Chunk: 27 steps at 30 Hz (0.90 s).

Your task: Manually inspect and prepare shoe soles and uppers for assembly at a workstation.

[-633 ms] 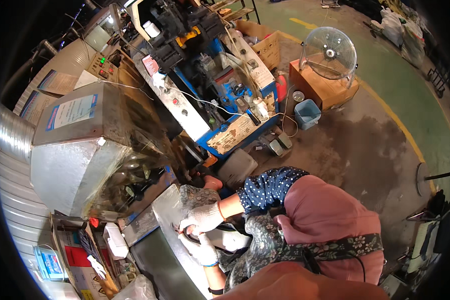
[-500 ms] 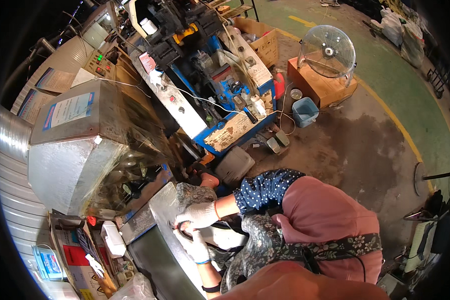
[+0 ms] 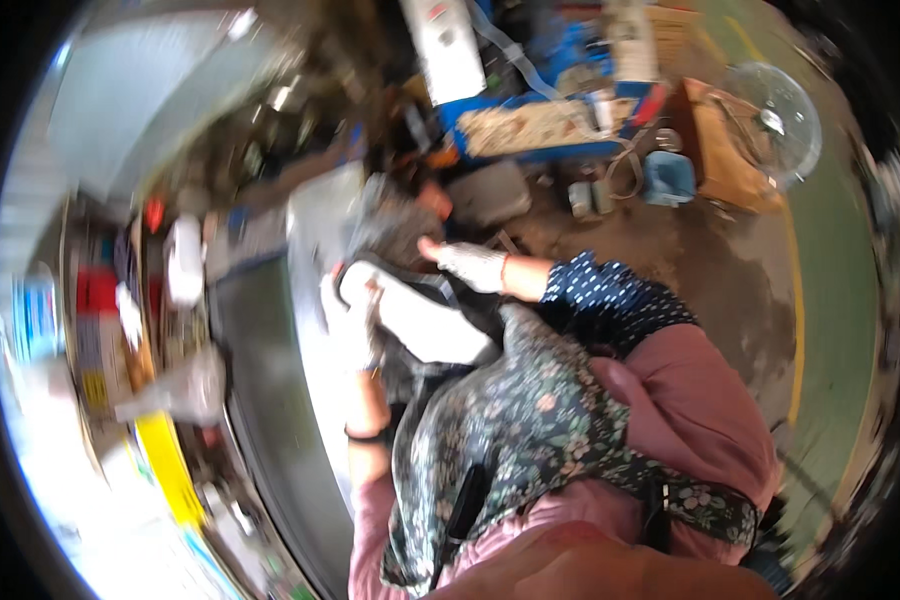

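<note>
A black shoe piece with a white, sole-shaped face (image 3: 425, 318) lies tilted across my lap, its white side up. My left hand (image 3: 355, 325), in a pale glove with bare fingertips, grips its far left end. Above its right side is my right hand (image 3: 470, 265), gloved the same way, fingers stretched to the left and apart from the white face. Blur hides fine detail of the fingers. Beneath lies my dark floral apron (image 3: 500, 410).
A metal bench edge (image 3: 315, 230) and a dark conveyor-like belt (image 3: 270, 350) run along my left. Further left are shelves with a white container (image 3: 184, 262) and a clear plastic bag (image 3: 195, 385). Ahead stand a blue machine (image 3: 530, 130), a blue bucket (image 3: 668, 178) and a fan (image 3: 775, 120).
My hands were close together over the shoe piece; now the right has moved away to the right and the white face shows more. The whole view has swung and blurred.
</note>
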Each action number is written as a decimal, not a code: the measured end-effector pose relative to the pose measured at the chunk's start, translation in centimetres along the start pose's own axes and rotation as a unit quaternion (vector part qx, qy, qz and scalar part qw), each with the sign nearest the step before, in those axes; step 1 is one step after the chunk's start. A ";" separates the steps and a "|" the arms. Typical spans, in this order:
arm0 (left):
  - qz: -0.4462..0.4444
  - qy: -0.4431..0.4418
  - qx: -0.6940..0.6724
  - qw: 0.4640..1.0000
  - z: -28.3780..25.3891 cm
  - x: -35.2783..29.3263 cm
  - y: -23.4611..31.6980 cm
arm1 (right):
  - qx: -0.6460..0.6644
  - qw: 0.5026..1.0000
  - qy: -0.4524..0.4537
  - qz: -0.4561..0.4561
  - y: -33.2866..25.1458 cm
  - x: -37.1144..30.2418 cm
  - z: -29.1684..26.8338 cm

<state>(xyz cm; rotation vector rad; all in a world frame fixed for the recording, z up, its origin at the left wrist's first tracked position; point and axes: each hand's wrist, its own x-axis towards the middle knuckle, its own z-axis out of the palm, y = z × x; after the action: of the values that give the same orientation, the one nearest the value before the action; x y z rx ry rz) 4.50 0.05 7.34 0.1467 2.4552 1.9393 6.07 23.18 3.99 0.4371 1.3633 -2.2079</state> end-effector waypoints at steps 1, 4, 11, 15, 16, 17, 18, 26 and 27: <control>-0.018 0.007 0.053 0.998 0.1 -0.5 -0.7 | -0.099 0.989 -0.108 -0.003 0.4 -0.4 0.5; -0.004 0.039 0.058 0.998 0.0 -0.3 -1.8 | -0.535 0.825 -0.065 -0.169 0.6 -0.9 2.5; -0.036 0.032 -0.027 0.999 0.8 2.2 -1.7 | -0.743 0.617 -0.062 -0.253 -2.2 -0.5 6.6; -0.071 0.019 -0.046 0.996 0.9 2.2 -1.4 | -0.596 0.788 -0.062 -0.142 -2.9 -0.9 3.7; -0.063 0.051 0.057 0.995 1.0 2.3 -1.2 | -0.534 0.803 -0.109 -0.242 -1.9 -1.4 3.1; -0.054 0.051 0.113 0.991 1.0 2.1 -0.9 | -0.584 0.755 -0.105 -0.280 -1.2 -1.9 2.1; -0.054 0.056 0.131 0.988 1.1 2.1 -0.7 | -0.661 0.662 -0.065 -0.348 0.0 -2.6 1.4; -0.162 0.149 -0.061 0.973 -0.3 -2.6 0.7 | -0.414 0.875 -0.080 -0.238 5.5 0.2 5.1; -0.136 0.167 0.124 0.969 -0.4 -2.8 0.4 | -0.425 0.871 -0.059 -0.241 5.9 0.2 5.6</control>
<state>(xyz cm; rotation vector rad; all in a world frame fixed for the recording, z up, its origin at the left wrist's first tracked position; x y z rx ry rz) 7.25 -0.44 7.65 -0.5322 2.7335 1.6517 9.20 15.94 2.01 -0.3974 2.3502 -1.6469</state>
